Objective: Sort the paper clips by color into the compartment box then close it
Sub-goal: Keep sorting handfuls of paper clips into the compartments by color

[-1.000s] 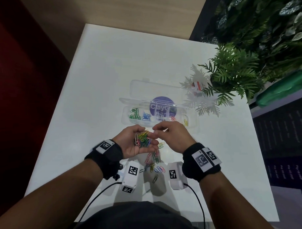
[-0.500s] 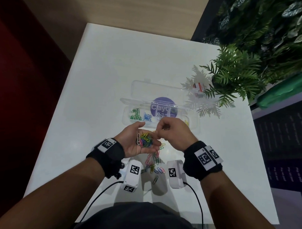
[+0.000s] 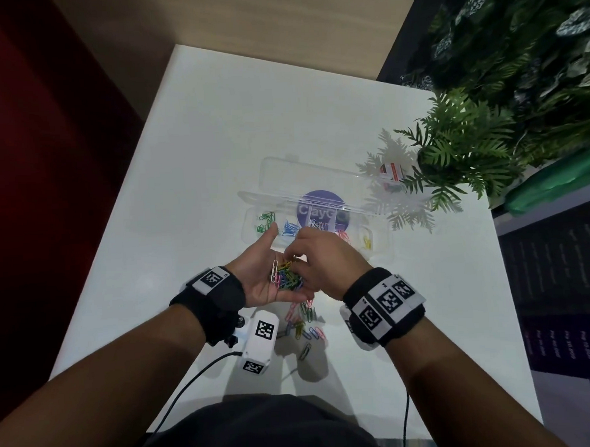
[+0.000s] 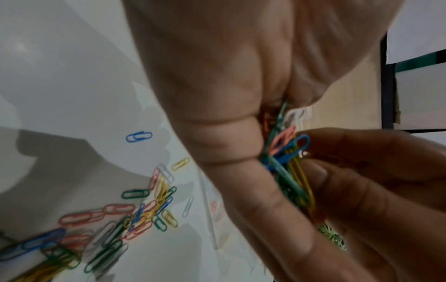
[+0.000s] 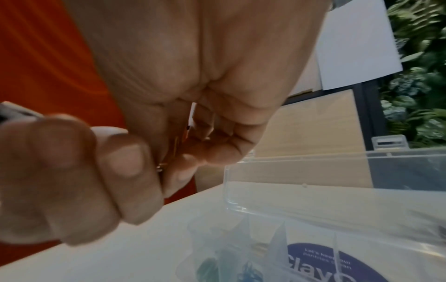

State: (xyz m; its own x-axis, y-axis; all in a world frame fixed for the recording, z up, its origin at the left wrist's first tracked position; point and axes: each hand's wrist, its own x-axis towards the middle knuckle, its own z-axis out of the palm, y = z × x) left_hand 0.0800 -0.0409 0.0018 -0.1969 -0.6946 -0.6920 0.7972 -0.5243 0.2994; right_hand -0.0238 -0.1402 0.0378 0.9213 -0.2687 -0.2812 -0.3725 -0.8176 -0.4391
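left hand (image 3: 262,278): palm up and cupped above the near part of the table (image 3: 191,180), curled around a mixed clump (image 3: 287,276) of green, blue, yellow and pink clips with one white clip at its left edge; placed much as a second ago.
right hand (image 3: 325,260): knuckles up, pressed against the left hand, fingertips (image 4: 321,177) dug into the clump. A second ago they were at its right edge; now they reach further left over the palm. Whether they have pinched a single clip I cannot tell.
box (image 3: 312,219): clear, lid open and tipped to the far side, just beyond the hands; unmoved.
sorted clips: green (image 3: 266,221) in the leftmost compartment, blue (image 3: 289,228) next, then white, pink and yellow (image 3: 367,242) at the right end.
loose pile (image 3: 304,323): mixed clips on the table under and nearer than the hands; unchanged.
plant (image 3: 458,150): at the far right edge of the table.
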